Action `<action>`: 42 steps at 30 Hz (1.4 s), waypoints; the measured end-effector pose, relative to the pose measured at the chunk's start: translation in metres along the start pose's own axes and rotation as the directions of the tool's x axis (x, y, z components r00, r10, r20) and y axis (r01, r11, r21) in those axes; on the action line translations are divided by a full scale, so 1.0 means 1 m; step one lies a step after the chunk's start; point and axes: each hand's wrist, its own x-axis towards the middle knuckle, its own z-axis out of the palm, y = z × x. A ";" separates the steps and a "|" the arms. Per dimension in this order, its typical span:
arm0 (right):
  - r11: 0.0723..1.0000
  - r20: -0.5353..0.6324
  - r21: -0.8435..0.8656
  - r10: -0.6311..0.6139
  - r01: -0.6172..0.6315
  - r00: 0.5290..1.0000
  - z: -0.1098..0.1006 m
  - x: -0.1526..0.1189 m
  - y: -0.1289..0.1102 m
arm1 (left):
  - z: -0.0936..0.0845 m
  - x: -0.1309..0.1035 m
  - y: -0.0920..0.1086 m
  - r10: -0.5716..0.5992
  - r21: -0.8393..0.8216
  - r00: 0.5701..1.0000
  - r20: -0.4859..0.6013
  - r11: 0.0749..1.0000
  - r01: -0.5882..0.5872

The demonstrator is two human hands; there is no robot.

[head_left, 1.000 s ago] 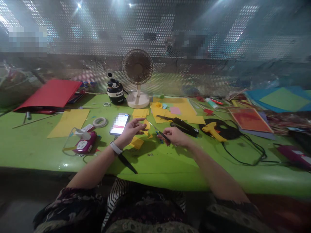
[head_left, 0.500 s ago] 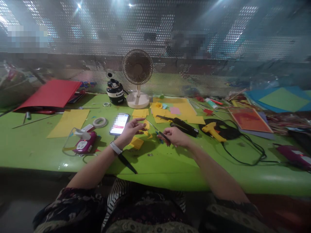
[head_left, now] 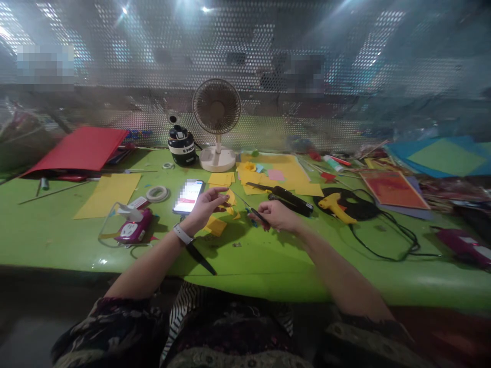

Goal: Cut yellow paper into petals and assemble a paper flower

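My left hand (head_left: 207, 204), with a white band at its wrist, pinches a small piece of yellow paper (head_left: 231, 198) between closed fingers. In my right hand (head_left: 274, 213) is a pair of scissors (head_left: 256, 212), its thin blades pointing up and left toward that paper. My right fingers wrap around the dark handles and hide part of them. Under my hands lie yellow offcuts and a folded yellow paper (head_left: 215, 226). A lit phone (head_left: 187, 197) rests just left of my left hand.
A white desk fan (head_left: 217, 158) and a dark bottle (head_left: 182, 148) stand at the back. On the right lie a black-handled cutting tool (head_left: 286, 197) and a yellow glue gun (head_left: 337, 207) with its cable. At left are a tape roll (head_left: 157, 193) and a purple power socket (head_left: 134, 227).
The scissor blades look slightly shifted beside the yellow paper piece. Both hands stay in nearly the same place and keep their grips.
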 end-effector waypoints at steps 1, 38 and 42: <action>1.000 -0.003 0.006 -0.002 0.002 1.000 0.000 0.000 0.000 | -0.001 0.001 -0.001 0.003 0.001 1.000 0.002 1.000 -0.003; 0.934 -0.440 -0.353 -0.221 0.058 0.870 0.011 0.031 0.024 | 0.001 0.006 -0.013 0.090 -0.201 0.991 -0.098 0.974 -0.109; 0.968 -0.162 0.040 -0.239 0.248 0.957 0.032 0.021 0.002 | 0.010 0.002 -0.010 0.146 -0.168 0.982 -0.121 0.972 -0.165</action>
